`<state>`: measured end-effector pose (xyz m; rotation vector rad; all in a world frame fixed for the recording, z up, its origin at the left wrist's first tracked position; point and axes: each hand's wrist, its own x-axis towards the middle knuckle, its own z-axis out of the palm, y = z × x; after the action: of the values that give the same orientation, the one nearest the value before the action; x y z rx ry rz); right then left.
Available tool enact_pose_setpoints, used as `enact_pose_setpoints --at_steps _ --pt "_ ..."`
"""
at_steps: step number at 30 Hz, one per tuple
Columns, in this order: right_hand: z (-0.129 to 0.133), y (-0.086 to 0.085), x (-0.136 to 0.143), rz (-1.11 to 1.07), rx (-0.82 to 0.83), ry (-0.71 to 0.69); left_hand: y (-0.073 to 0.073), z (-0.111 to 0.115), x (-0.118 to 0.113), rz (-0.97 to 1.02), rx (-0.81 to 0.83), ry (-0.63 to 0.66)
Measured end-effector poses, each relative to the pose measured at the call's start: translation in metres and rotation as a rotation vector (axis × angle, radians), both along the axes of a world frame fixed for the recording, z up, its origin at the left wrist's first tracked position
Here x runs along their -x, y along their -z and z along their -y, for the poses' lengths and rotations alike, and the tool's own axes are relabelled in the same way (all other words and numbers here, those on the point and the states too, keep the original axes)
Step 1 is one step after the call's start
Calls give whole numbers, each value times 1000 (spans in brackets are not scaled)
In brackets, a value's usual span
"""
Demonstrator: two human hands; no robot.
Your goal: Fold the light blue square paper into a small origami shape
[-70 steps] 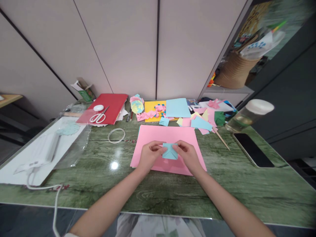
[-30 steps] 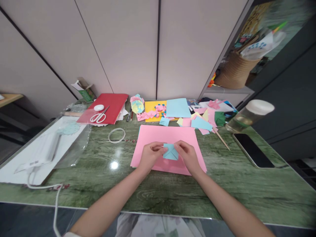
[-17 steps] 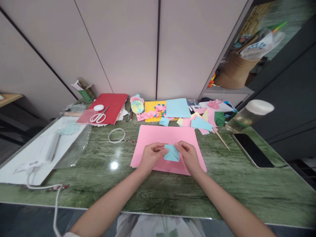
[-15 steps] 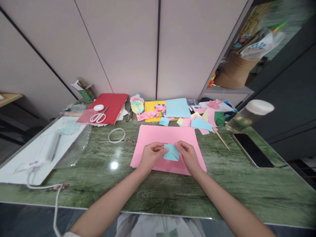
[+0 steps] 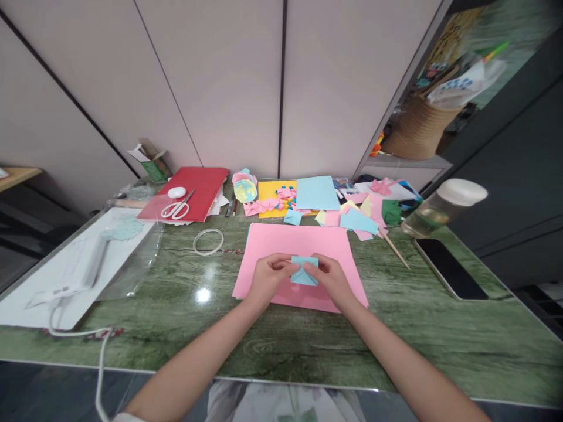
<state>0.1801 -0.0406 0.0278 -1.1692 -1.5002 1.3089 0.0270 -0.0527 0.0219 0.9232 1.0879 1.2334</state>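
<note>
A small folded square of light blue paper (image 5: pixel 304 276) is held between both hands, over a stack of pink paper (image 5: pixel 303 240) at the middle of the table. My left hand (image 5: pixel 271 275) pinches its left edge, thumb on top and fingers behind. On the other side, my right hand (image 5: pixel 331 276) grips the right edge with its thumb lying across the face of the paper. Diagonal creases show on the square. Beyond the pink stack lies another small light blue folded piece (image 5: pixel 292 217).
White scissors (image 5: pixel 176 209) rest on a red folder (image 5: pixel 197 190) at the back left. Paper scraps (image 5: pixel 358 221), a pointed wooden stick (image 5: pixel 394 249), a phone (image 5: pixel 449 268) and a lidded bottle (image 5: pixel 442 205) are to the right. A white power strip (image 5: pixel 83 269) with a cable lies left.
My right thumb has moved left and down, from the square's upper right corner onto its face. My left hand has kept its grip.
</note>
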Motion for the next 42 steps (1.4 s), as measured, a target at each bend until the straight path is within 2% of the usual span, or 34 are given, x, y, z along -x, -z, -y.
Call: enact_pose_setpoints --at_steps 2,10,16,24,31,42 --pt "0 -1 1 -11 4 -28 0 0 0 -2 -10 6" --pt "-2 3 0 53 34 3 -11 2 2 -41 -51 54" --pt "-3 2 0 28 80 17 -10 1 1 -46 -100 51" --pt "-3 -1 -1 10 107 18 -10 4 -1 -251 -185 -15" --pt "-2 -3 -3 -68 133 -13 -12 5 0 -267 -167 71" --pt "-5 3 -7 -28 143 26 -14 1 5 -347 -182 229"
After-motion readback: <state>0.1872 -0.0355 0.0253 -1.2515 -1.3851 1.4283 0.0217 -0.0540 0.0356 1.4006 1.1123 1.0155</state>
